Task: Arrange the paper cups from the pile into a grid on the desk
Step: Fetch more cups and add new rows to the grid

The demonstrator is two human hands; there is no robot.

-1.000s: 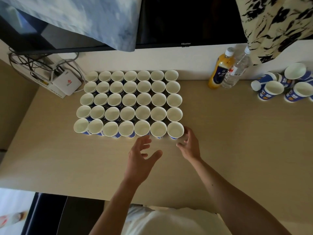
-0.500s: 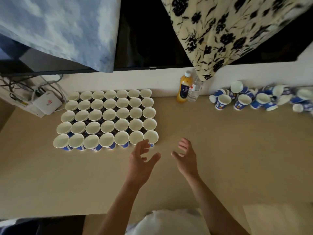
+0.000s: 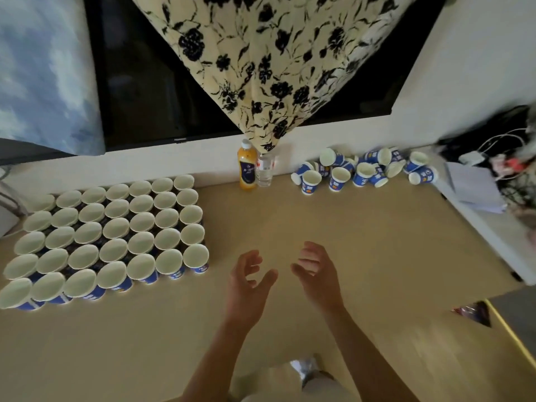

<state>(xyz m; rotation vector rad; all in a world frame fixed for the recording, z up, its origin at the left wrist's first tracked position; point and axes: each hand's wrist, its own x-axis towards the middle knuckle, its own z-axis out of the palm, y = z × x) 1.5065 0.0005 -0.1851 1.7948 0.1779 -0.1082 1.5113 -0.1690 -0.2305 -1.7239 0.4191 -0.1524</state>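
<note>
The right hand (image 3: 316,274) has let go of the corner cup (image 3: 196,258), and both hands have pulled away from the grid (image 3: 116,236) at the back left of the tabletop (image 3: 319,227). That cup looks done, so the next one likely comes from the pile (image 3: 365,169) by the back right edge. The left hand (image 3: 249,282) and right hand float over the middle, palms facing each other. Each grip is spread and holds nothing.

Domestic room, probably a bedroom or living space. Evidence: a black flat-screen television (image 3: 150,82) against the white wall, hung with a cream black-flowered cloth (image 3: 261,53) and a pale blue mottled cloth (image 3: 43,68). The beige laminate desk (image 3: 348,227) below carries an orange plastic juice bottle (image 3: 247,166), a clear water bottle (image 3: 264,171) and tangled charger cables (image 3: 499,146).
</note>
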